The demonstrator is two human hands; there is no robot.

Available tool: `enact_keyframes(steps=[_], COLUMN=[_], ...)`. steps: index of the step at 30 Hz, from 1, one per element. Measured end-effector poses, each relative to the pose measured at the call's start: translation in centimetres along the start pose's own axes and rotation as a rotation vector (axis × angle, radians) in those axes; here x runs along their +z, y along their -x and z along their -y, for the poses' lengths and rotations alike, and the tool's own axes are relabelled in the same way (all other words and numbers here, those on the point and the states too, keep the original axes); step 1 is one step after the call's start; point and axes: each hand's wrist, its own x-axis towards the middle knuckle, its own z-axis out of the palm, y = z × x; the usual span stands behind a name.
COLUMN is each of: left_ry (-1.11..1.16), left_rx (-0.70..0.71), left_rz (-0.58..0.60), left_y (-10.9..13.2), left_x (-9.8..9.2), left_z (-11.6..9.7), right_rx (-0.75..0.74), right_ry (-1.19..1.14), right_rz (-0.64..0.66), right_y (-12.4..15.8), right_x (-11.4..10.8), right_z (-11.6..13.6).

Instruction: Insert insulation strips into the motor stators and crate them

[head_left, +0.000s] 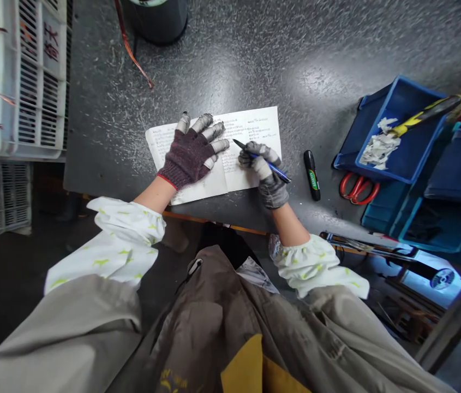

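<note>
A white sheet of paper (250, 128) with printed lines lies on the dark speckled table (255, 60). My left hand (192, 152), in a dark red knit glove with taped fingertips, lies flat on the sheet's left half with fingers spread. My right hand (265, 173), in a grey glove, grips a blue pen (262, 161) whose tip touches the paper near its middle. Both forearms wear white sleeve covers with green marks.
A black marker (312, 174) lies right of the paper, red-handled scissors (358, 188) beyond it. Blue bins (397, 131) stand at the right, one holding paper scraps and a yellow-handled tool. White slatted crates (29, 76) sit left; a dark cylinder (159, 19) stands at the far edge.
</note>
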Motion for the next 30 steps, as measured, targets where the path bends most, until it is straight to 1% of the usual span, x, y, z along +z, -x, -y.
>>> enact_keyframes(steps=[2,3,6,9,11,14,19,24,28,30], left_ry=[0.005,0.013,0.05,0.068,0.063,0.045,-0.01,0.045,-0.03,-0.044], left_rx=[-0.022,-0.03,-0.028,-0.032,-0.043,-0.049,-0.038,-0.056,-0.002,0.014], left_rz=[0.054,0.077,0.13,0.149,0.12,0.079,0.194,0.138,0.168,0.172], left_y=[0.0,0.0,0.1,0.3,0.4,0.4,0.4,0.5,0.6,0.6], left_x=[-0.8,-1.2,-2.1,-2.4,-2.4,-2.3,-2.7,-2.8,-2.9,-3.0], left_z=[0.0,0.1,0.6,1.3,1.4,1.3,0.9,1.0,0.8,0.7], right_rx=[-0.028,-0.023,0.022,0.067,0.074,0.076,0.081,0.076,0.085,0.074], right_ry=[0.032,0.061,0.141,0.156,0.134,0.081,0.034,0.025,-0.006,0.0], right_rz=[-0.021,-0.035,-0.049,-0.024,-0.028,-0.044,-0.012,-0.011,0.002,0.022], right_y=[-0.9,-1.2,-1.5,-1.3,-1.1,-1.0,-1.2,-1.2,-1.2,-1.3], right_x=[0.2,0.0,-1.6,-3.0,-3.3,-2.9,-2.2,-1.7,-1.2,-1.3], right_z=[-0.9,-1.2,-1.6,-1.3,-1.3,-1.5,-1.7,-1.2,-0.5,-0.4])
